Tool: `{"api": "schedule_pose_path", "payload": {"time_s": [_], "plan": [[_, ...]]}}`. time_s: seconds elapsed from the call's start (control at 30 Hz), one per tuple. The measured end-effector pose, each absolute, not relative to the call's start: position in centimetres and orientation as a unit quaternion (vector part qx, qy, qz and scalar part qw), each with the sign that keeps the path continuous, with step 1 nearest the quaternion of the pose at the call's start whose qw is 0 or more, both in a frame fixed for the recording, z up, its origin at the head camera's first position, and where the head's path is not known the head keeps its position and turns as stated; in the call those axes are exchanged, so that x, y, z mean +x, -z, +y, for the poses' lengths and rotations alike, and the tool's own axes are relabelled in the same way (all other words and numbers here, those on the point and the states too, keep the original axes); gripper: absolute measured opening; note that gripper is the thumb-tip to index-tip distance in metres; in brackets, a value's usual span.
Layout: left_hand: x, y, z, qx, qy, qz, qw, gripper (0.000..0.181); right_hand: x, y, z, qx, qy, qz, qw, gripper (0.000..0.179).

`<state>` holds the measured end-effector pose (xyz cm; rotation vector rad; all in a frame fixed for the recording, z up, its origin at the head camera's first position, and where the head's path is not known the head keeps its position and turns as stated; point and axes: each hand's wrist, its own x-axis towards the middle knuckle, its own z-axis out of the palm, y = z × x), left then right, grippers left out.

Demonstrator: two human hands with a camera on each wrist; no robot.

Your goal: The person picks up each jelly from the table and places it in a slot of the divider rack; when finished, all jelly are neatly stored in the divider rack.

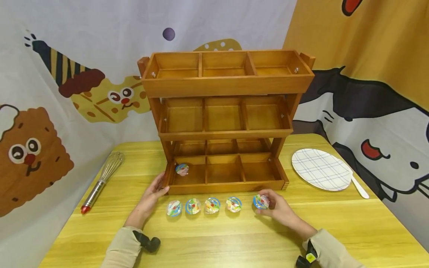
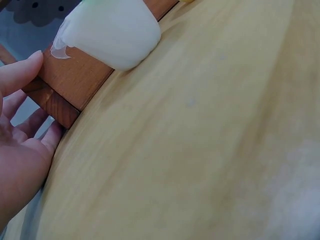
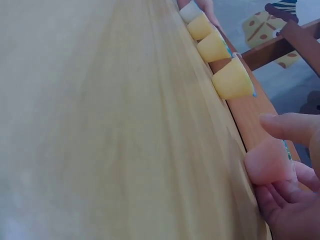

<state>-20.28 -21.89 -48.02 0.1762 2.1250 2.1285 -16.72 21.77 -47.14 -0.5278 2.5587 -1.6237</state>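
Observation:
A wooden three-tier shelf [image 1: 228, 86] with divided compartments stands at the middle of the table. My left hand [image 1: 152, 199] grips its lower left corner, thumb on the front and fingers along the side. My right hand [image 1: 279, 210] holds a pink jelly cup [image 3: 270, 162] between thumb and fingers, in front of the shelf's lower right part. To its left, a white jelly cup [image 1: 174, 208] and three yellow jelly cups [image 1: 212, 205] form a row along the shelf's front. Another jelly cup [image 1: 182, 169] lies in the bottom tier's left compartment.
A whisk [image 1: 104, 178] with a red-tipped handle lies at the table's left. On the right are a white checked plate [image 1: 321, 169] and a white-handled utensil [image 1: 360, 187], partly hidden by or against the plate's edge. A printed curtain [image 1: 214, 22] hangs behind the table.

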Motion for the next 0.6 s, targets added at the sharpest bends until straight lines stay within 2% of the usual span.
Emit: {"api": "schedule_pose_path", "payload": {"time_s": [0.3,0.4,0.6], "plan": [[-20.2,48.0,-21.8,0.057,-0.706,0.703,0.065,0.068,-18.0,44.8,19.7,-0.164,0.548,0.819,0.043,0.059],[-20.2,47.9,-21.8,0.057,-0.706,0.703,0.065,0.068,-19.6,42.6,17.6,-0.183,0.568,0.801,0.055,0.060],[-20.0,47.6,-21.5,0.062,-0.709,0.700,0.060,0.067,-24.2,39.0,11.2,-0.234,0.534,0.804,0.114,0.054]]}}
